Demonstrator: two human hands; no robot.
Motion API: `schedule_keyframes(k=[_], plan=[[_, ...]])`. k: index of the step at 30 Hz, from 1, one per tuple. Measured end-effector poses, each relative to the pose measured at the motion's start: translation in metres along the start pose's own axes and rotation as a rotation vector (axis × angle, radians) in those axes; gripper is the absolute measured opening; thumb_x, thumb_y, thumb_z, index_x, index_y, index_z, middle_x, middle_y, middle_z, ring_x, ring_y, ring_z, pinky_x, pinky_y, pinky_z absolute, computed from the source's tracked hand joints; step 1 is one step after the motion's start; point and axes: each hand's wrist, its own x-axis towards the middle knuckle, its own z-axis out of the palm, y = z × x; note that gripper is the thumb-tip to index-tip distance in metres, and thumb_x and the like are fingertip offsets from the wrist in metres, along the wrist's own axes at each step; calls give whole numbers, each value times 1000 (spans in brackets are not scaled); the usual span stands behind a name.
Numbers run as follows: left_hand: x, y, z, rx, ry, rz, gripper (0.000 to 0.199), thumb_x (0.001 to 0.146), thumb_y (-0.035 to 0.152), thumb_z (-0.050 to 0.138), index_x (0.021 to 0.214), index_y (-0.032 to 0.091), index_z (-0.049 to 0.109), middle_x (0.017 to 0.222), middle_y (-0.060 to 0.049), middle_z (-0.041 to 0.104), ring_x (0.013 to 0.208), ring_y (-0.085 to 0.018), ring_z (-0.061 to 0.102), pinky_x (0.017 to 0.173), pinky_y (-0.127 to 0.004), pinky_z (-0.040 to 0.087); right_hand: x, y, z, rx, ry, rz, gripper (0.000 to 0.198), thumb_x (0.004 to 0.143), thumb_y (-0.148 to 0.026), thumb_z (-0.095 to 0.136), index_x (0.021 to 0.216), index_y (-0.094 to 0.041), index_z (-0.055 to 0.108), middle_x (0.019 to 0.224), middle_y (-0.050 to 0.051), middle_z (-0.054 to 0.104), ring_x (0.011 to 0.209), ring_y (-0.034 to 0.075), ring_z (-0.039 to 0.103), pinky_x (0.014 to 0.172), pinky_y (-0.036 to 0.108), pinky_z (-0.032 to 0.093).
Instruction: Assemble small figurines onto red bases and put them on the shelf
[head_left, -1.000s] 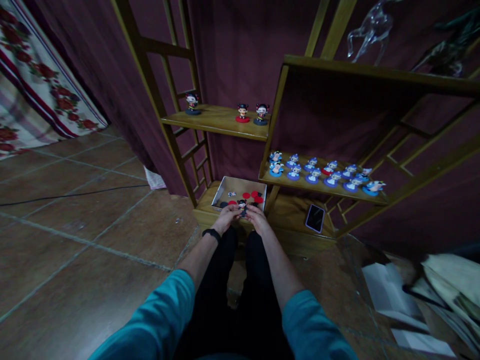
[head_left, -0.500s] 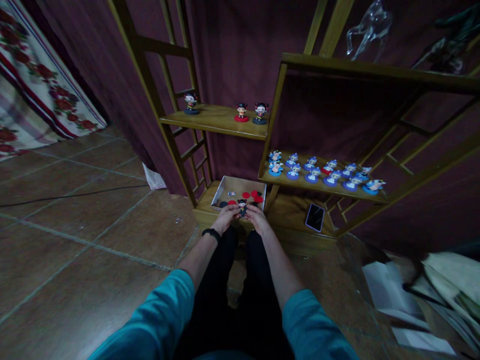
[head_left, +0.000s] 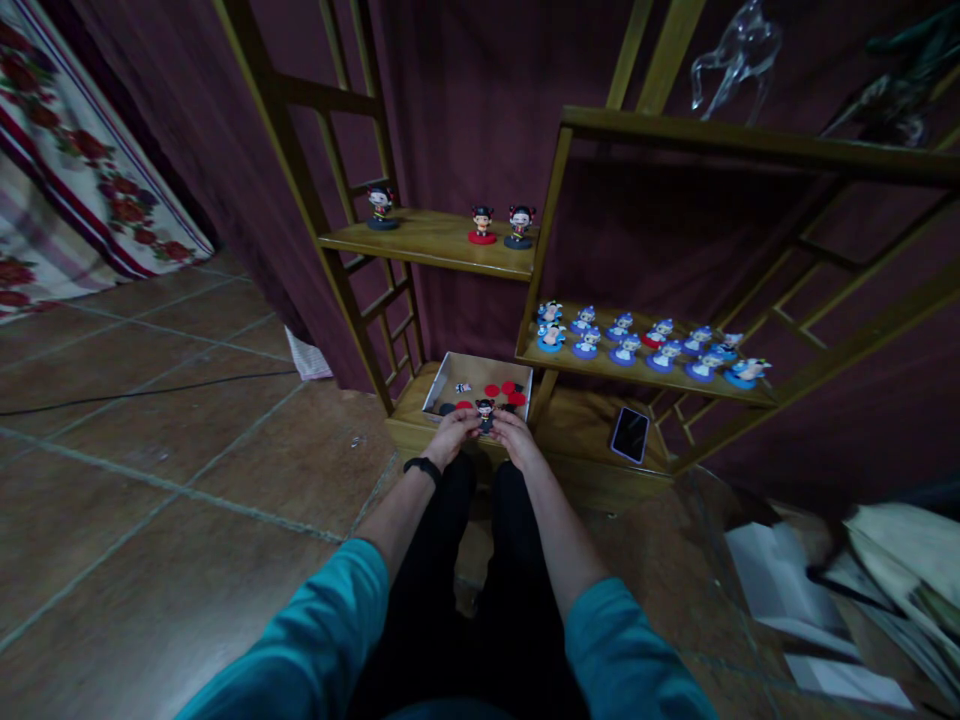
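Between my two hands is a small figurine (head_left: 486,413) with dark hair and dark clothes, held upright over the near edge of a cardboard box (head_left: 444,378). My left hand (head_left: 454,434) grips it from the left, fingers closed on its lower part. From the other side my right hand (head_left: 513,434) pinches it too. The fingers hide the figurine's base. Inside the box lie several red discs (head_left: 492,391), dark discs (head_left: 448,409) and a small black-and-white figurine (head_left: 463,387).
Three dark-haired figurines (head_left: 520,226) stand on the upper left shelf (head_left: 431,240). Several blue-and-white figurines (head_left: 625,348) line the right shelf (head_left: 645,374). A phone (head_left: 630,435) lies on the bottom board. A glass horse (head_left: 739,60) stands above. White boxes (head_left: 787,575) sit on the floor.
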Motion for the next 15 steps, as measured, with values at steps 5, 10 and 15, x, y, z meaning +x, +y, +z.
schedule_keyframes(k=[5, 10, 15], plan=[[1, -1, 0, 13, -9, 12, 24, 57, 7, 74, 78, 10, 63, 72, -4, 64, 56, -8, 57, 52, -18, 43, -1, -1, 1, -10, -5, 1, 23, 64, -16, 65, 87, -19, 64, 79, 1, 69, 68, 11, 63, 67, 25, 49], [1, -1, 0, 13, -3, 20, 27, 55, 9, 75, 78, 11, 62, 71, -4, 64, 55, -8, 57, 52, -18, 43, -1, -1, 1, -16, -10, -4, 25, 64, -16, 66, 89, -20, 64, 84, 2, 69, 70, 12, 63, 70, 26, 49], [1, -1, 1, 16, 11, 29, 25, 55, 9, 75, 76, 11, 61, 70, -4, 63, 56, -8, 57, 51, -19, 42, 1, 0, -1, -24, -19, -4, 25, 65, -19, 65, 91, -20, 64, 89, 2, 68, 73, 12, 63, 73, 28, 49]])
